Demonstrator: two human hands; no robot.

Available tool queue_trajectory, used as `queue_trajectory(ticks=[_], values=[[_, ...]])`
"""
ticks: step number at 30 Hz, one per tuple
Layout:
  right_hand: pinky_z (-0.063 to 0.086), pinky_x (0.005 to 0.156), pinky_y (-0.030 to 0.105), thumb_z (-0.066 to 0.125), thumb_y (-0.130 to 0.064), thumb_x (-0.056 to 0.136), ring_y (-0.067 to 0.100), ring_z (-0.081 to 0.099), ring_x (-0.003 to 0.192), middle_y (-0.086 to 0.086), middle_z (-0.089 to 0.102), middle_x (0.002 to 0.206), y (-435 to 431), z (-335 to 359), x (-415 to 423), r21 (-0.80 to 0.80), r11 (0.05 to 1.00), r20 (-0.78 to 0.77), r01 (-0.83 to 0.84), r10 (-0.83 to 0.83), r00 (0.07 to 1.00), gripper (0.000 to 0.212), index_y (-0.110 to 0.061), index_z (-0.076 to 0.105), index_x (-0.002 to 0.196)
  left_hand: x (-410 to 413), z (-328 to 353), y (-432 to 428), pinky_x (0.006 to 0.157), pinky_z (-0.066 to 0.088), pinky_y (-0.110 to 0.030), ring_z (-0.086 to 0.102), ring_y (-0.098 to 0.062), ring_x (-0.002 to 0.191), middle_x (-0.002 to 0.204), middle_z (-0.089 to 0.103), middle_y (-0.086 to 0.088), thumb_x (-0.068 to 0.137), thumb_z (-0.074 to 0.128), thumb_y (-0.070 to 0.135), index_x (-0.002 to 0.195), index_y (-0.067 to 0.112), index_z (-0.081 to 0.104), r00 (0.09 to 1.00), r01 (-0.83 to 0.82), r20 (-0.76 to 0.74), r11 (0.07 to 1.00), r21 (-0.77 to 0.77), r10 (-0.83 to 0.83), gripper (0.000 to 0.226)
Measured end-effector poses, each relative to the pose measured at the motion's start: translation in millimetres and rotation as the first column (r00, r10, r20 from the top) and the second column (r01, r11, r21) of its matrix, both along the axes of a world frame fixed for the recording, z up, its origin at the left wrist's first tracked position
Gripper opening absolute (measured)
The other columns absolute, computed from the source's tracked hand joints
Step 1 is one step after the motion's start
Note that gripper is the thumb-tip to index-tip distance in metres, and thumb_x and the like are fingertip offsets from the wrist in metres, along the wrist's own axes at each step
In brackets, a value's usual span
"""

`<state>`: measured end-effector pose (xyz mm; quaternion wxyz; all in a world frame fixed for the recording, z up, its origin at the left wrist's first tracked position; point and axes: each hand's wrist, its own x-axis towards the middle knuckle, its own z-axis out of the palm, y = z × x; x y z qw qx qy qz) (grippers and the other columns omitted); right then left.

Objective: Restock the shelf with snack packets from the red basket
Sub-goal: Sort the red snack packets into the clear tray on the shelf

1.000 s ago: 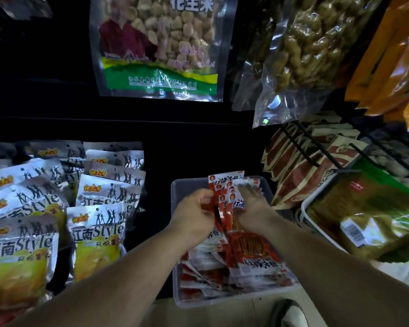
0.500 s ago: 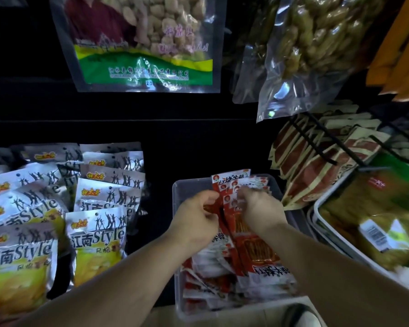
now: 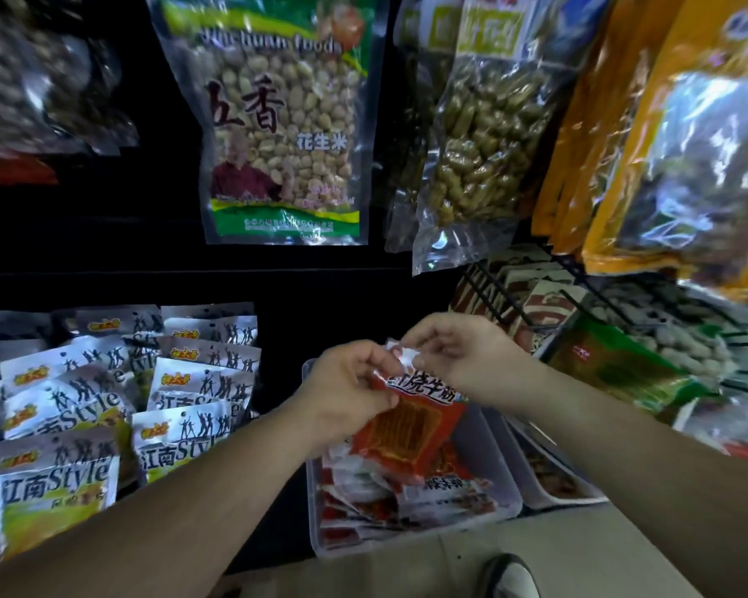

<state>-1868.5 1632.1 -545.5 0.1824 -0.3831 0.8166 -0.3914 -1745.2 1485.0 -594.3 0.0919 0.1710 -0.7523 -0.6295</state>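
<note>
Black shelf backing (image 3: pixel 104 261), dimly lit, above pale, perhaps tiled floor (image 3: pixel 407 571).

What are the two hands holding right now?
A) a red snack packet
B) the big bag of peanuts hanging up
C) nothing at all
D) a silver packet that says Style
A: the left hand and the right hand both pinch the top edge of the red snack packet, held above the clear plastic bin.
</note>
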Motion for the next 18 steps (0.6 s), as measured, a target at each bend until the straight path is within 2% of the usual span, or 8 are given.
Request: queue_trajectory(ticks=[2,4,5,7,9,13,15,18], values=[[0.057,0.074,0.038,0.079,-0.001,0.088,0.023,0.068,0.082,0.01,0.073,0.092,21,17,14,-0.063,0.987,0.094,0.149,-0.143,0.985,0.017,-0.014,0.07,0.093,7,16,4,0.077,0.06,-0.028,0.074,-0.014,0.085,0.095,0.078,-0.003,0.084,0.077,-0.01,0.1,0.014,0.072,1.0,0.007,-0.018,0.998,0.064,-0.006,0.029],[0.056,0.065,0.035,0.082,-0.003,0.086,0.02,0.07,0.077,0.009,0.074,0.091,41,28,25,-0.074,0.959,0.275,0.272,-0.243,0.93,0.017,-0.013,0.069,0.089,13,27,6,0.076,0.063,-0.032,0.076,-0.017,0.087,0.097,0.08,-0.002,0.085,0.076,-0.01,0.105,0.018,0.073,0.998,0.026,-0.051,0.993,0.117,-0.02,0.034],[0.059,0.065,0.033,0.08,-0.003,0.087,0.019,0.074,0.079,0.009,0.077,0.095,50,31,29,-0.071,0.949,0.403,0.307,-0.254,0.879,0.014,-0.011,0.07,0.093,15,32,6,0.075,0.063,-0.031,0.077,-0.017,0.087,0.099,0.08,-0.002,0.086,0.075,-0.01,0.107,0.019,0.073,0.997,0.036,-0.074,0.99,0.138,-0.026,0.036],[0.063,0.075,0.04,0.075,0.0,0.091,0.027,0.078,0.093,0.014,0.079,0.108,59,33,40,-0.095,0.922,0.654,0.375,-0.226,0.722,0.021,-0.01,0.073,0.109,20,40,5,0.072,0.06,-0.025,0.076,-0.014,0.09,0.104,0.08,-0.002,0.086,0.075,-0.01,0.114,0.021,0.072,0.993,0.062,-0.114,0.981,0.181,-0.042,0.042],[0.063,0.075,0.044,0.068,0.003,0.095,0.032,0.078,0.097,0.018,0.078,0.11,62,30,51,-0.157,0.873,0.774,0.461,-0.182,0.607,0.028,-0.01,0.072,0.119,22,45,6,0.076,0.058,-0.024,0.075,-0.015,0.099,0.111,0.078,-0.001,0.087,0.076,-0.007,0.124,0.028,0.068,0.988,0.124,-0.123,0.967,0.223,-0.099,0.051],[0.064,0.08,0.051,0.059,-0.004,0.104,0.036,0.076,0.1,0.019,0.076,0.114,52,21,63,-0.238,0.815,0.701,0.529,-0.233,0.674,0.027,-0.017,0.072,0.124,24,45,13,0.08,0.061,-0.031,0.075,-0.02,0.103,0.115,0.077,0.002,0.083,0.081,-0.004,0.13,0.039,0.066,0.971,0.237,-0.067,0.938,0.251,-0.228,0.065],[0.064,0.081,0.05,0.063,-0.006,0.102,0.034,0.076,0.101,0.016,0.074,0.119,51,22,57,-0.266,0.818,0.686,0.51,-0.211,0.697,0.032,-0.02,0.067,0.131,22,44,12,0.077,0.061,-0.03,0.077,-0.019,0.098,0.109,0.078,0.001,0.083,0.08,-0.007,0.123,0.038,0.07,0.985,0.169,-0.068,0.96,0.223,-0.158,0.061],[0.064,0.087,0.046,0.073,-0.004,0.094,0.029,0.074,0.109,0.01,0.074,0.123,58,23,50,-0.233,0.92,0.677,0.316,-0.08,0.732,0.05,-0.025,0.061,0.138,18,47,9,0.073,0.062,-0.031,0.077,-0.019,0.094,0.107,0.078,-0.003,0.084,0.08,-0.006,0.123,0.036,0.071,0.994,0.05,-0.111,0.965,0.256,-0.022,0.058]])
